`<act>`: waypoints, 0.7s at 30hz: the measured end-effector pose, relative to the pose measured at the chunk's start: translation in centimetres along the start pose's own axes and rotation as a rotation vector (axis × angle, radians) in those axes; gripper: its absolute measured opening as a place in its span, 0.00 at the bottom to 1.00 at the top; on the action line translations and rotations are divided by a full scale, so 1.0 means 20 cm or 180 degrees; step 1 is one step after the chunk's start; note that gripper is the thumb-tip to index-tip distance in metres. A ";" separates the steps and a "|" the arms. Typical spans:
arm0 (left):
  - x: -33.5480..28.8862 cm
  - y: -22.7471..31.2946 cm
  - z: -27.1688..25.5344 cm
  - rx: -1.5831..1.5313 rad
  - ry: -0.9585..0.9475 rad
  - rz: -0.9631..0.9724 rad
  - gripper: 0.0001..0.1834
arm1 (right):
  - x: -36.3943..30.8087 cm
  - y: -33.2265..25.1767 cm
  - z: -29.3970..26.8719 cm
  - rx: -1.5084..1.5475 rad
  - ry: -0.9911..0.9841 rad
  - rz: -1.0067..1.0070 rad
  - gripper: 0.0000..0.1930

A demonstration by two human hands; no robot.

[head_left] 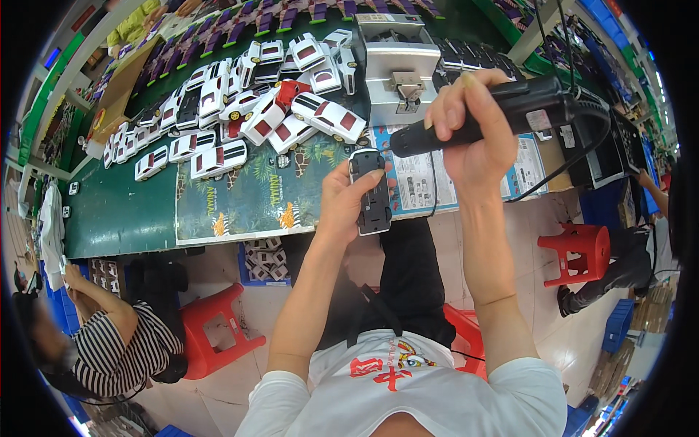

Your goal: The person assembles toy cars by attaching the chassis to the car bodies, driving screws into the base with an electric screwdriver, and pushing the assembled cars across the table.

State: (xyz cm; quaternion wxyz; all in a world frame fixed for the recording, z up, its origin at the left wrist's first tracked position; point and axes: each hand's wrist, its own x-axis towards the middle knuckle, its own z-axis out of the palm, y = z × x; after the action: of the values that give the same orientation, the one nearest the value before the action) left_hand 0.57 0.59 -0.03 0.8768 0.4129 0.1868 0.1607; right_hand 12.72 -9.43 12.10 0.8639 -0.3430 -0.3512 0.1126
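Observation:
My left hand (pixel 348 198) grips a small toy car turned underside up (pixel 372 193), its black base showing, held above the near edge of the green workbench (pixel 116 215). My right hand (pixel 472 124) is wrapped around a black electric screwdriver (pixel 502 113) with a cable, held level, its tip pointing left just above the car. The tip and the car are close but apart.
A heap of white-and-red toy cars (pixel 247 109) covers the bench's left and middle. A grey metal machine (pixel 397 65) stands behind my hands. Printed sheets (pixel 247 197) lie on the bench. Red stools (pixel 215 328) stand on the floor. A person in a striped shirt (pixel 120 342) sits at my left.

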 end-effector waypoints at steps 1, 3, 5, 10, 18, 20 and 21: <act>0.00 0.00 0.00 -0.0005 -0.0013 -0.0008 0.14 | -0.02 0.01 0.01 -0.0040 0.0019 -0.0045 0.08; -0.01 0.00 -0.01 -0.0007 -0.0004 -0.0003 0.13 | -0.04 0.04 0.03 0.0057 0.0036 0.0059 0.08; -0.01 0.00 -0.01 0.0084 -0.0023 0.0015 0.13 | -0.05 0.05 0.03 0.0051 0.0037 0.0092 0.08; -0.01 0.00 0.05 0.0010 -0.0041 -0.0054 0.11 | -0.08 0.07 0.02 -0.0354 0.0092 -0.0031 0.08; 0.00 0.00 -0.10 0.0180 -0.0003 -0.0046 0.19 | -0.12 0.16 0.06 -0.0529 -0.0343 0.0379 0.16; 0.03 -0.04 -0.08 0.0163 -0.0122 -0.0080 0.20 | -0.08 0.16 -0.01 -0.1020 -0.0743 0.0087 0.14; 0.04 -0.04 -0.07 0.0284 -0.0043 -0.0064 0.16 | -0.07 0.15 -0.01 -0.1054 -0.0779 -0.0107 0.14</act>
State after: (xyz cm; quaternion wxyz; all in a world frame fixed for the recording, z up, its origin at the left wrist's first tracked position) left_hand 0.71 1.24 -1.61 0.8603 0.4508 0.1921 0.1407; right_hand 11.99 -8.00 9.17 0.7483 -0.4582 -0.4730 0.0798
